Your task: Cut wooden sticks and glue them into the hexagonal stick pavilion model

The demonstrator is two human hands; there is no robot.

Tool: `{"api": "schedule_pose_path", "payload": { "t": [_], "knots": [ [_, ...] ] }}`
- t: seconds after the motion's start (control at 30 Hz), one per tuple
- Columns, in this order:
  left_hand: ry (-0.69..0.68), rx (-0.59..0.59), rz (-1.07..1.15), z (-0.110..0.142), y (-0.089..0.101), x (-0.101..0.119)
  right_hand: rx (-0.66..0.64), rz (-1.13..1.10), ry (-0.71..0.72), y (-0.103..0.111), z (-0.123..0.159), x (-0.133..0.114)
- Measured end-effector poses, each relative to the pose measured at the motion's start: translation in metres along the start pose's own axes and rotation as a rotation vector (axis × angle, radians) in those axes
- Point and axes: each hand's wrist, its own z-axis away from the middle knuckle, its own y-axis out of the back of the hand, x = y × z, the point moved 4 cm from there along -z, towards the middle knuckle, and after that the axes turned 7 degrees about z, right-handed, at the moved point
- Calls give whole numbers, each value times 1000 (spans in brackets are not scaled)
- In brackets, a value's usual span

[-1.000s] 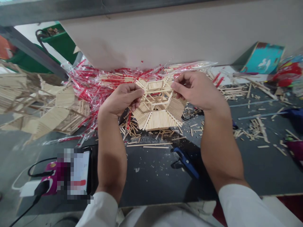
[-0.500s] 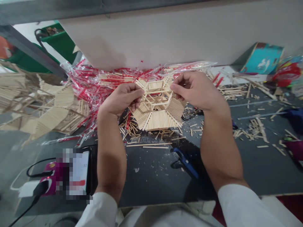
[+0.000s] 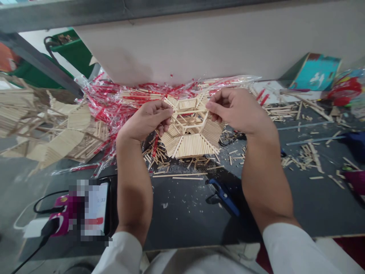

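Note:
A thin wooden stick (image 3: 188,111) spans the gap between my hands at the top of a six-sided frame. My left hand (image 3: 146,118) is closed in a pinch at the stick's left end. At its right end, my right hand (image 3: 235,110) pinches too, thumb against fingers. Right beneath them stands the wooden stick structure (image 3: 191,144), with slatted panels sloping outward from the open frame. My fingertips cover both ends of the stick, so I cannot tell how they meet the frame's corners.
Red-and-clear plastic wrappers (image 3: 99,99) with sticks lie behind. Finished-looking slatted pieces (image 3: 62,129) are piled left. A blue-handled tool (image 3: 224,196) lies in front, a phone (image 3: 97,207) and purple power strip (image 3: 61,213) front left. Short stick offcuts (image 3: 305,158) are scattered right.
Hardly anything differs. Both hands keep their pinch on the stick over the structure, and the whole view has shifted very slightly.

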Motion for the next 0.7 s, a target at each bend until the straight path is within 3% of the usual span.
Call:
{"api": "schedule_pose_path", "payload": {
  "t": [0.53, 0.7],
  "knots": [
    [-41, 8, -5, 5, 17, -1, -28, -50, -12, 3, 1, 0],
    [-50, 16, -35, 5, 17, -1, 39, 44, -33, 13, 0, 7]
  ]
}}
